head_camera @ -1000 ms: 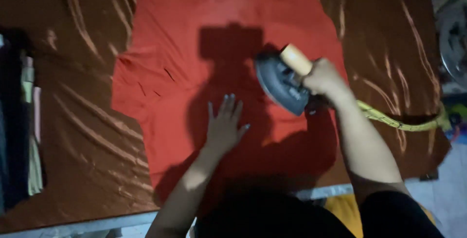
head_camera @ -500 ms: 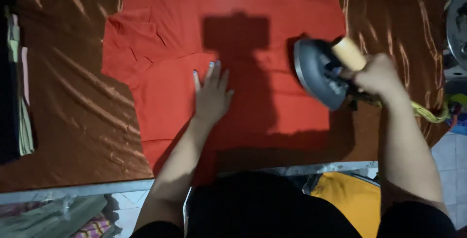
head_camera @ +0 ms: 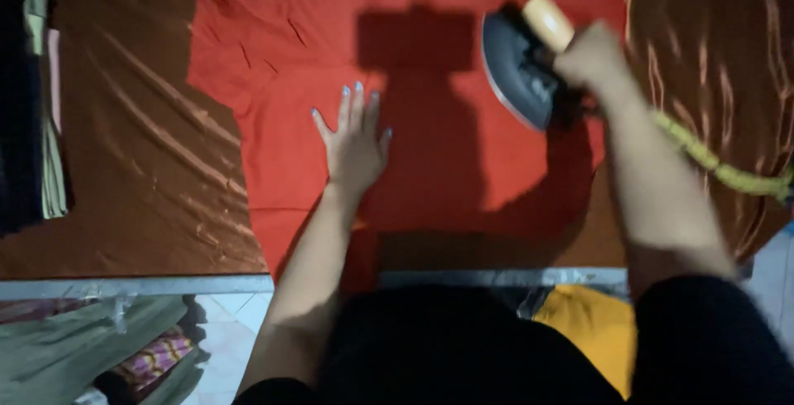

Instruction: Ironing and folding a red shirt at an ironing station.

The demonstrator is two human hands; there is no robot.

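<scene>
Since the earlier frame the iron [head_camera: 519, 70] has tipped further up off the red garment [head_camera: 430, 140], apparently clear of it. The right hand [head_camera: 589, 57] grips its pale handle closed; the left hand [head_camera: 356, 136] presses flat, fingers spread, on the cloth over the brown-covered bench [head_camera: 141, 165].

**Iron tilted over red shirt**

The left hand [head_camera: 356, 140] lay flat, fingers spread, on a red shirt [head_camera: 430, 74] spread over the brown-clothed bench [head_camera: 141, 165]. The right hand [head_camera: 589, 56] closed its grip on the pale handle of a dark iron [head_camera: 517, 70], tipped on edge at the shirt's right side. A yellow-green cord [head_camera: 719, 169] trailed right. Folded clothes [head_camera: 41, 99] sat at the far left.
</scene>
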